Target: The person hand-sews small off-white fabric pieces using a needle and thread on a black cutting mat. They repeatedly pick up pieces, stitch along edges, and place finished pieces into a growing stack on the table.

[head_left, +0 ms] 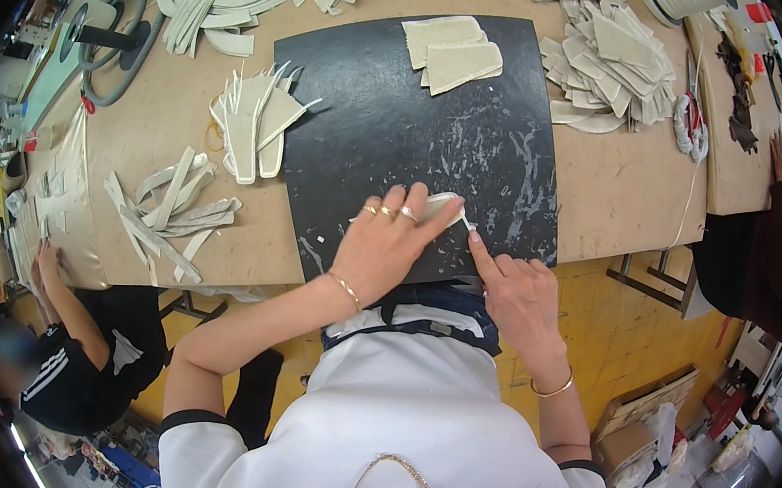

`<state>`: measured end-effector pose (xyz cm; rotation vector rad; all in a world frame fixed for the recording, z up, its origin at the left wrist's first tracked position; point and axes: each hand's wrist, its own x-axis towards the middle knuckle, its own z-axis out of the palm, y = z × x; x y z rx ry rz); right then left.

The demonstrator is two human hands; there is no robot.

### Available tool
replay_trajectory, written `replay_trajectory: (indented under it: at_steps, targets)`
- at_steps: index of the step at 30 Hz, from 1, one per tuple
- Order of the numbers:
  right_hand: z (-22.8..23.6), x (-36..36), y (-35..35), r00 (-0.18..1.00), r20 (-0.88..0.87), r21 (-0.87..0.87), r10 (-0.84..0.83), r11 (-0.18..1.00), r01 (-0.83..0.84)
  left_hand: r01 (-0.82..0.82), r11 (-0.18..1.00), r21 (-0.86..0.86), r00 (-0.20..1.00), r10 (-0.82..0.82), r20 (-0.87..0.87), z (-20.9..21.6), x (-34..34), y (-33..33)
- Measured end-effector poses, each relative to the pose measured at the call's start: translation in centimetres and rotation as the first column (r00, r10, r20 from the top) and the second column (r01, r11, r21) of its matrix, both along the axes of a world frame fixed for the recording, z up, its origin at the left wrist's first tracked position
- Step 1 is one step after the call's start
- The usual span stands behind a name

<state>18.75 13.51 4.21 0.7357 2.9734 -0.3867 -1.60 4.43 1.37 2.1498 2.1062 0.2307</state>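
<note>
At the middle of the frame, a pale fabric piece (440,208) with a raised white edge lies on the black mat (421,142), near its lower edge. The left hand (379,248) rests over it, ringed fingers bent, one digit stretched along the piece toward its right end. I cannot tell whether that hand pinches it or only presses it down. The right hand (521,296) points its forefinger at a narrow white end just beside the piece, the other fingers loosely curled; whether its thumb grips anything I cannot tell.

Two overlapping cream panels (456,55) lie at the mat's top. Edged pieces (256,125) with loose ends straddle its left side, and cut strips (176,207) are scattered below them. At the upper right sits a heap of pale panels (615,63), with scissors (688,123) beside it. Co-workers' arms show at far left and far right.
</note>
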Motion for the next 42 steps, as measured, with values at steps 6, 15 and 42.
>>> replay_trajectory:
  at_steps: [6,15,42]
  targets:
    - [-0.1,0.0,-0.4,0.999,-0.001,0.002,-0.032,0.999,0.032,-0.122,0.991,-0.055,0.984,0.128,0.123,0.7,-0.2,0.4]
    - [1.3,-0.2,0.1,0.98,-0.043,-0.225,-0.196,0.957,0.181,0.238,0.969,0.063,0.968,-0.242,0.073,0.6,-2.2,0.7]
    - [1.3,-10.0,4.6,0.997,-0.034,-0.218,-0.068,0.974,0.059,-0.233,0.882,0.409,0.97,0.182,0.16,-2.2,-1.8,-2.1]
